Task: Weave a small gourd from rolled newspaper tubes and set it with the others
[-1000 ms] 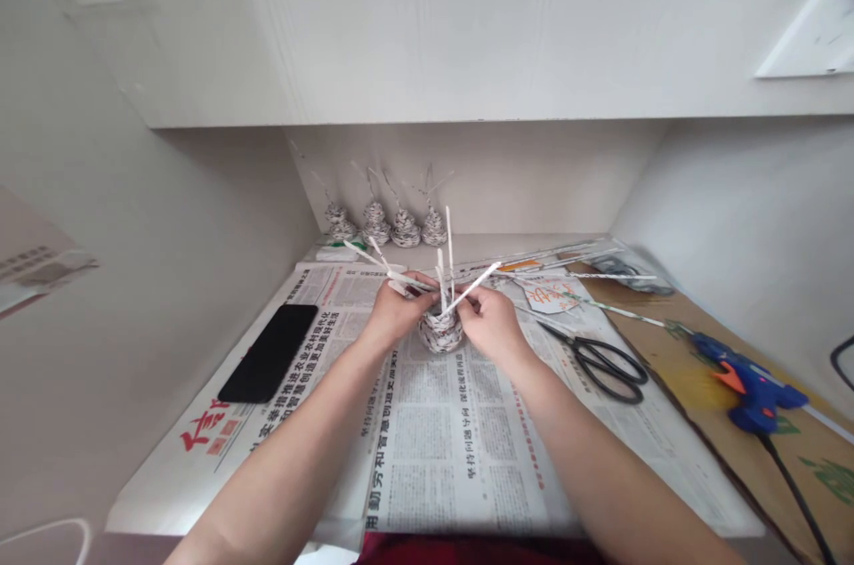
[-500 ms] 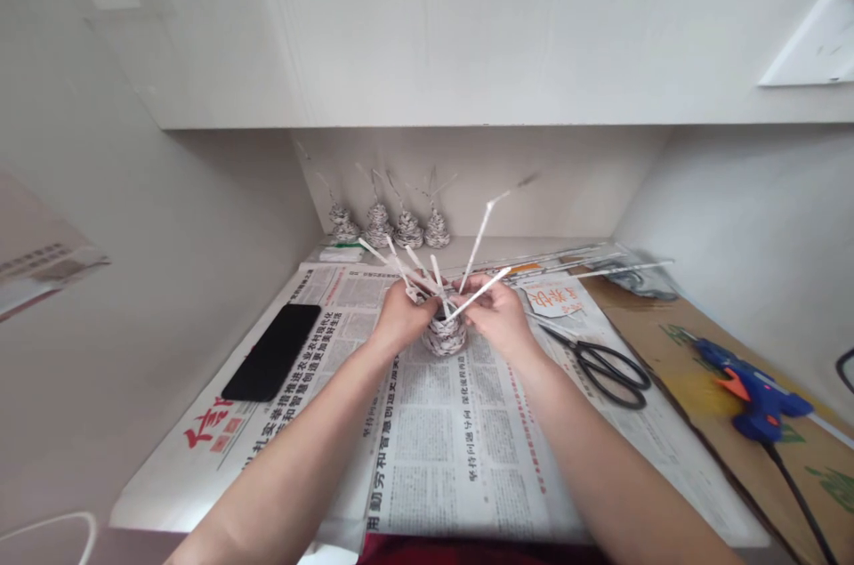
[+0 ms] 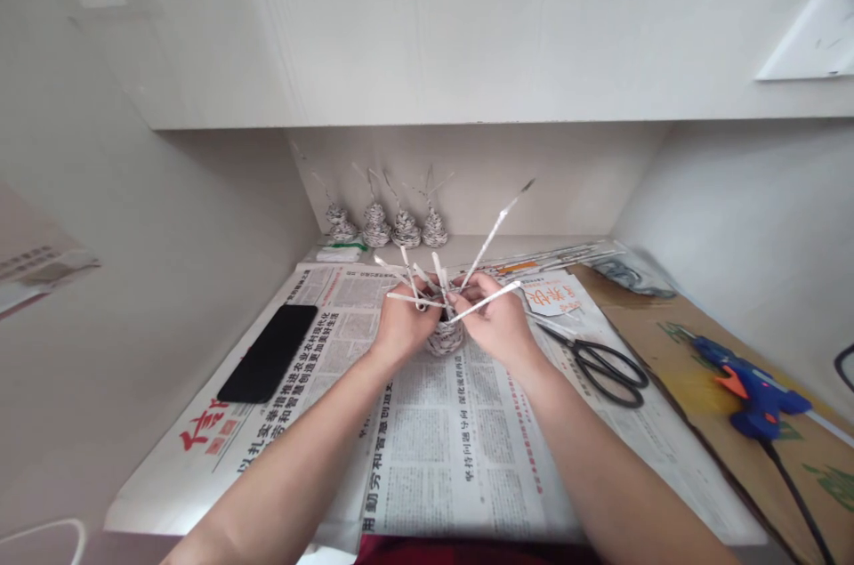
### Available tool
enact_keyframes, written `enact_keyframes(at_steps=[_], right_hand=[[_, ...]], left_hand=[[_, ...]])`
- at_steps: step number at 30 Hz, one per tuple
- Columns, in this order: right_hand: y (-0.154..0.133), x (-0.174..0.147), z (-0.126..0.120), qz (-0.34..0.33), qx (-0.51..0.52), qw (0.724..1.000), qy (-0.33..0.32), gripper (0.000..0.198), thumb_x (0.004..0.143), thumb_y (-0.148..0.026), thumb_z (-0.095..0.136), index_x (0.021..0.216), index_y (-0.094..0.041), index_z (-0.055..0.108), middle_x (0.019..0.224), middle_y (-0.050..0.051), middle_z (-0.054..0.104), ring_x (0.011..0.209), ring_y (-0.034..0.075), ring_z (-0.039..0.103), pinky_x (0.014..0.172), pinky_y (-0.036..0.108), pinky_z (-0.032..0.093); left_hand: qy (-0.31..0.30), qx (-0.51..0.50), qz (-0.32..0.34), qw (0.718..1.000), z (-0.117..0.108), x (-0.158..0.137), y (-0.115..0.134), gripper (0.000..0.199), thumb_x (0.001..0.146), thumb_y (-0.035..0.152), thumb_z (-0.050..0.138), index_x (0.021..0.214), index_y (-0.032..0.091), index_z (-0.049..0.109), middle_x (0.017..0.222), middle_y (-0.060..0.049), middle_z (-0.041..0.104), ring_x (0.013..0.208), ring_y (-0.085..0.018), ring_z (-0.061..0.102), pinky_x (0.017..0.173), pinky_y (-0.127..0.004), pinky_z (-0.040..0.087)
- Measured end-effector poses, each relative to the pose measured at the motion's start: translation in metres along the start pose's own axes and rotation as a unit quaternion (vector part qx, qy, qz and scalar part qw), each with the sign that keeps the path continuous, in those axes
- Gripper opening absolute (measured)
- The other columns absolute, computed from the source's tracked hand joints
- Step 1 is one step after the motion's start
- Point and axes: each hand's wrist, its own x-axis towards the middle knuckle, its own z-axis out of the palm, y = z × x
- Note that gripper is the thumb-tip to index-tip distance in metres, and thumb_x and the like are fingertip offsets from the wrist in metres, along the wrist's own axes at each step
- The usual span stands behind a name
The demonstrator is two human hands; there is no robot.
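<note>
Between my hands stands a small woven newspaper basket [image 3: 446,339] with several rolled-paper strips fanning up and out of its top. My left hand [image 3: 405,316] is closed around its left side, fingertips at the rim. From the right, my right hand [image 3: 495,316] pinches at the rim near the base of a long paper strip [image 3: 490,238], which slants up to the right. One short strip crosses in front of my left hand, another in front of my right. The basket's far side is hidden by fingers and strips.
Several woven gourd-shaped pieces [image 3: 377,227] stand along the back wall. A black phone [image 3: 269,353] lies at left on the newspaper [image 3: 427,458]. At right are black-handled scissors [image 3: 608,371], loose paper rods [image 3: 553,258] and a blue glue gun [image 3: 751,383] on cardboard [image 3: 694,369]. A cabinet panel [image 3: 467,31] overhangs the back.
A short strip at the left now lies lower, across my left hand. The long strip's tip stands straighter, and both hands stay at the basket. The view has shifted slightly.
</note>
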Motion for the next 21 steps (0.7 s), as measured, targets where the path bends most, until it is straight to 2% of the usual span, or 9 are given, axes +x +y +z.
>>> enact_keyframes(at_steps=[4, 7, 10, 13, 15, 18, 21], right_hand=[[0.005, 0.002, 0.003, 0.015, 0.05, 0.999, 0.004, 0.018, 0.081, -0.033, 0.061, 0.096, -0.024, 0.059, 0.077, 0.001, 0.07, 0.069, 0.017, 0.066, 0.062, 0.027, 0.05], [0.01, 0.004, 0.005, 0.019, 0.078, 0.997, -0.005, 0.026, 0.075, -0.026, 0.064, 0.101, -0.024, 0.057, 0.076, -0.001, 0.068, 0.068, 0.017, 0.066, 0.061, 0.026, 0.05], [0.012, 0.003, 0.008, 0.031, 0.075, 0.997, 0.009, 0.029, 0.073, -0.028, 0.066, 0.1, -0.023, 0.058, 0.073, -0.001, 0.066, 0.063, 0.016, 0.064, 0.058, 0.026, 0.05], [0.008, -0.001, 0.011, 0.017, 0.049, 0.998, 0.044, 0.024, 0.076, -0.026, 0.062, 0.099, -0.022, 0.058, 0.074, 0.0, 0.066, 0.064, 0.016, 0.064, 0.061, 0.027, 0.05], [0.003, -0.004, 0.013, -0.001, 0.021, 0.998, 0.062, 0.022, 0.076, -0.02, 0.058, 0.099, -0.022, 0.058, 0.076, 0.001, 0.067, 0.067, 0.016, 0.064, 0.065, 0.027, 0.05], [-0.001, -0.007, 0.014, -0.013, -0.003, 0.997, 0.08, 0.022, 0.074, -0.017, 0.057, 0.096, -0.022, 0.058, 0.076, 0.0, 0.066, 0.067, 0.016, 0.063, 0.067, 0.027, 0.049], [-0.003, -0.006, 0.014, -0.016, 0.017, 0.998, 0.065, 0.019, 0.075, -0.02, 0.058, 0.094, -0.022, 0.057, 0.077, 0.0, 0.066, 0.067, 0.016, 0.062, 0.066, 0.026, 0.049]], left_hand=[[0.009, -0.012, 0.035, 0.999, 0.003, -0.001, -0.003, 0.021, 0.079, 0.013, 0.056, 0.093, 0.019, 0.07, 0.094, -0.005, 0.073, 0.089, -0.018, 0.067, 0.083, -0.028, 0.051], [0.014, 0.009, 0.065, 0.998, 0.004, -0.001, -0.003, 0.03, 0.077, 0.008, 0.055, 0.1, 0.021, 0.07, 0.102, -0.005, 0.072, 0.096, -0.019, 0.066, 0.089, -0.03, 0.05], [0.012, 0.039, 0.099, 0.994, 0.003, -0.003, 0.001, 0.038, 0.077, 0.007, 0.055, 0.108, 0.023, 0.068, 0.107, -0.004, 0.071, 0.1, -0.019, 0.065, 0.091, -0.031, 0.05], [0.02, 0.08, 0.119, 0.989, 0.001, -0.005, 0.007, 0.034, 0.078, 0.01, 0.058, 0.108, 0.023, 0.068, 0.107, -0.005, 0.072, 0.102, -0.021, 0.064, 0.093, -0.034, 0.049], [0.026, 0.101, 0.112, 0.988, 0.0, -0.006, 0.008, 0.033, 0.077, 0.012, 0.06, 0.108, 0.022, 0.068, 0.105, -0.006, 0.072, 0.103, -0.023, 0.063, 0.093, -0.036, 0.049], [0.012, 0.098, 0.075, 0.992, -0.001, -0.005, 0.008, 0.034, 0.075, 0.012, 0.06, 0.107, 0.02, 0.068, 0.101, -0.006, 0.072, 0.097, -0.023, 0.066, 0.085, -0.034, 0.051], [-0.004, 0.095, 0.045, 0.994, -0.001, -0.003, 0.006, 0.024, 0.074, 0.01, 0.058, 0.093, 0.018, 0.071, 0.091, -0.007, 0.073, 0.085, -0.021, 0.068, 0.076, -0.03, 0.052]])
